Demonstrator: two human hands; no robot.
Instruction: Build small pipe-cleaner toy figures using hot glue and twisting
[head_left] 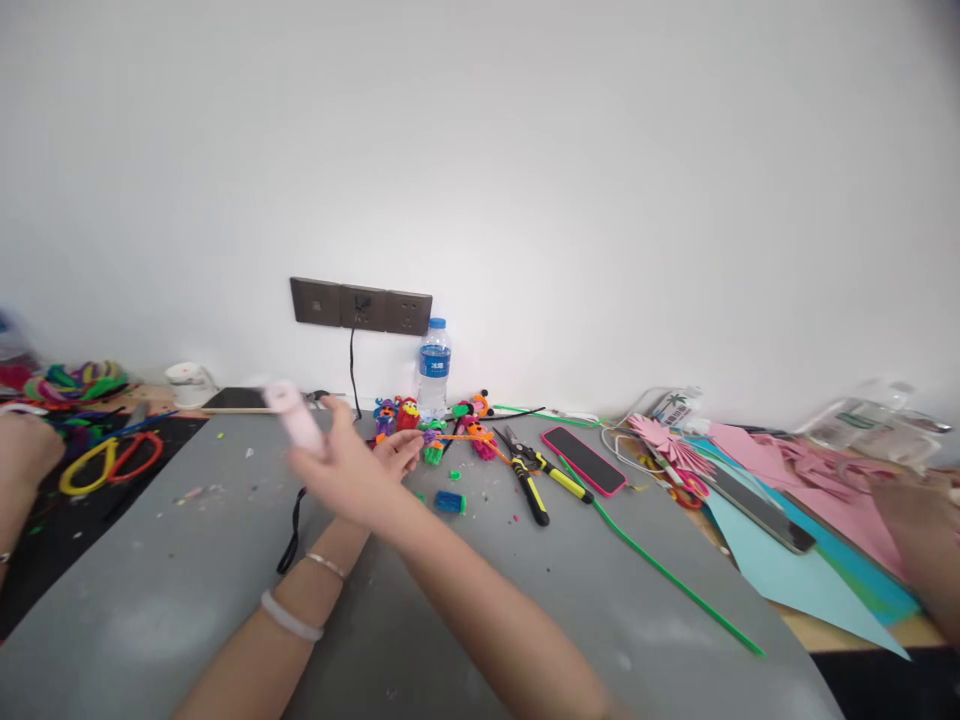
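My forearms cross over the grey table mat (450,630), the right one on top. Closed around a pale pink stick-shaped device (296,415), blurred by motion, is my right hand (349,465), held up on the left side. Beneath and beyond it, my left hand (401,453) has its fingertips pinched at a small purple and green pipe-cleaner figure (432,440); the exact grip is partly hidden. An orange pipe cleaner (457,436) runs right from there. Blue-purple (385,418) and red-yellow (408,412) figures stand close behind.
Yellow-black pliers (532,480), a pink-cased phone (585,460), a long green pipe cleaner (675,580) and a blue roll (450,502) lie right. A water bottle (435,368) stands by the wall. Other people's hands (30,450) show at both edges; coloured paper (795,580) lies far right.
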